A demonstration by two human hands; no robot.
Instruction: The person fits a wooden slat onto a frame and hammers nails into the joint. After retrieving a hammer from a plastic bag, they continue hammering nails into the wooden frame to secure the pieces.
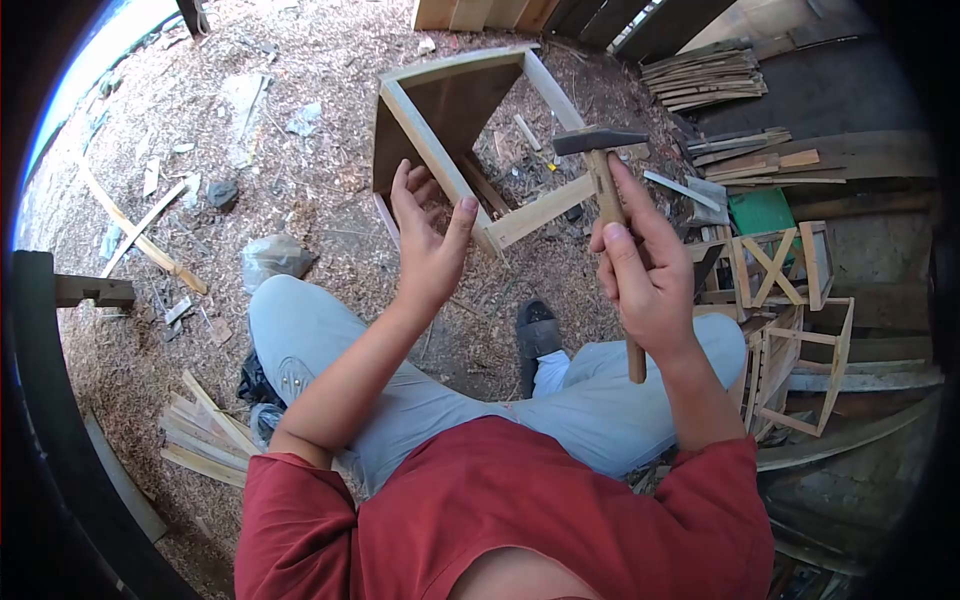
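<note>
A hammer (608,190) with a dark metal head and a wooden handle is in my right hand (645,265), its head up and the handle pointing down toward my knee. My left hand (432,228) has its fingers apart and curved beside the near edge of a wooden frame (425,135). Whether the fingertips touch the wood cannot be made out. The frame has pale slats around a dark panel (450,110) and stands tilted on the ground in front of me. One slat of it passes behind the hammer.
Small wooden frames (775,265) are piled at the right, near a green object (762,212). Stacked strips (705,78) lie at the upper right, and loose slats (205,430) at the lower left. Plastic bags (272,258) and wood shavings litter the ground.
</note>
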